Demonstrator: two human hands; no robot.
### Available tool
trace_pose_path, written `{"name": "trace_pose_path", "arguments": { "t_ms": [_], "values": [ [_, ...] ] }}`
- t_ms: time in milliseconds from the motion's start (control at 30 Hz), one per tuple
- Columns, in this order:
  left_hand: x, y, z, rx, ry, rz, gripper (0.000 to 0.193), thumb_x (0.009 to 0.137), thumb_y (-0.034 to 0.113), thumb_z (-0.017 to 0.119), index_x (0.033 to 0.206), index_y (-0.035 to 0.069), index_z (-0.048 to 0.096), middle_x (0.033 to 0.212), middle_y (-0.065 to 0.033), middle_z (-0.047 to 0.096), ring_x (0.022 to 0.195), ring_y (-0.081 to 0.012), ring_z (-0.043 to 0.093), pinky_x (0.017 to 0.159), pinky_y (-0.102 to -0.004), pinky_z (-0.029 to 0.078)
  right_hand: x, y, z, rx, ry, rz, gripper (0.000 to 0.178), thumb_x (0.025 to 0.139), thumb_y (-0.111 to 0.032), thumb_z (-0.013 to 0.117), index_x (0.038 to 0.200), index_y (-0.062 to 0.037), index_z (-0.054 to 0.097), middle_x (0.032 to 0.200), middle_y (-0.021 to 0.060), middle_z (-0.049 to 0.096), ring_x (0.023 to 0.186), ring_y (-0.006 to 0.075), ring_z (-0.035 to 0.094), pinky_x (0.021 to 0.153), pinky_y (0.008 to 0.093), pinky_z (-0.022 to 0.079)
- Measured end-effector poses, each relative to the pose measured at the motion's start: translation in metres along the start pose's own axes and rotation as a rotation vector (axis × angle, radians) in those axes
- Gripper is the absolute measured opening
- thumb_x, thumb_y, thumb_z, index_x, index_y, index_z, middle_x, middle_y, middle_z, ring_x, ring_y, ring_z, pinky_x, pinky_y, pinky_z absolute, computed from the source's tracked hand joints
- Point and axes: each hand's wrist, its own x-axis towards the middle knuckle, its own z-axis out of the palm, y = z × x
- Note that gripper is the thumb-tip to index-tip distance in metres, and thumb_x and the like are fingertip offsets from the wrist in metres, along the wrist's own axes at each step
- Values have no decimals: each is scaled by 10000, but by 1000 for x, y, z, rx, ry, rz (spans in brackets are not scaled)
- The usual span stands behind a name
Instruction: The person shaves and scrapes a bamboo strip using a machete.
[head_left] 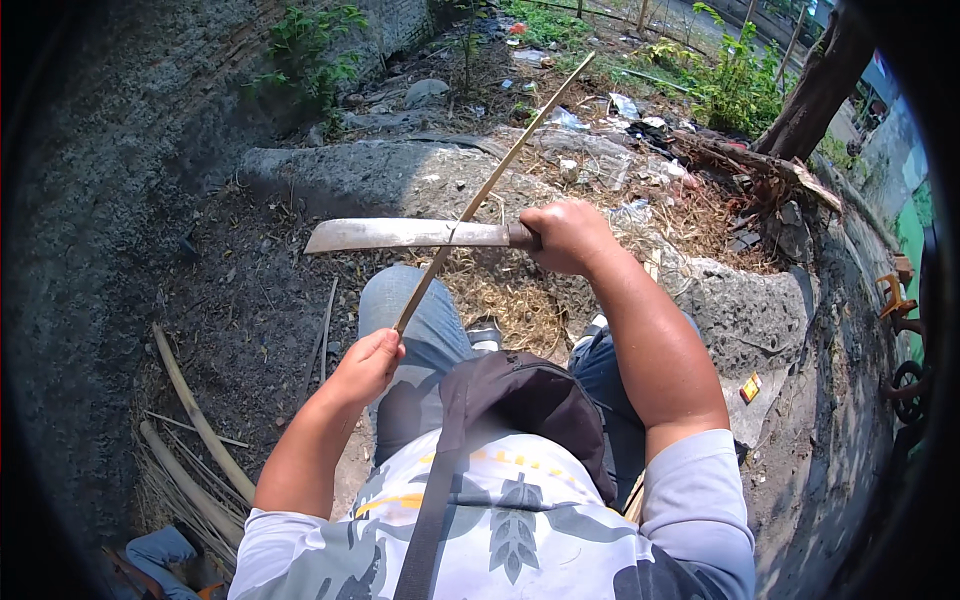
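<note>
Right hand (570, 237) closed around handle of machete (390, 234); blade crosses thin strip (508, 163). Left hand (366, 367), bodyward of machete, grips strip's near end.

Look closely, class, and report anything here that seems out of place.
A small yellow packet lies on the ground at the right, and pale scraps are strewn near dry plant debris beyond the right hand; both look like discarded litter. The strip in the left hand shows no obvious break.
</note>
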Motion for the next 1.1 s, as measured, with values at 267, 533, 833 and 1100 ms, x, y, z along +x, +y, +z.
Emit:
{"name": "trace_pose_path", "arguments": {
  "t_ms": [267,533,833,1100],
  "values": [
    [13,-19,22,-40,62,75,389,1107,398,413,926,87,561,624,73,395,511,-45,331,462,-238,268,-3,-11,-3,0,-47,30,161,784,-251,720,875,-135,655,833,127,707,823,358,707,717,493,563],
    [18,-1,25,50,32,23,394,1105,400,420,946,78,582,647,60,444,544,-40,369,485,-236,290,-5,-30,-8,140,-120,-115,232,791,-335,754,873,-136,667,779,140,691,809,379,693,710,502,551],
    [17,-8,10,131,47,103,390,1100,422,425,946,95,570,666,68,426,555,-46,365,492,-232,303,-5,13,-3,4,-9,99,160,814,-286,723,872,-147,667,832,126,702,836,360,698,726,493,552],
    [17,-13,16,45,22,113,393,1099,424,430,964,87,582,646,50,441,530,-56,380,476,-238,300,-3,-26,6,-19,-26,-198,175,720,-245,744,826,-147,645,748,77,686,782,331,703,729,465,549]
  ]
}}
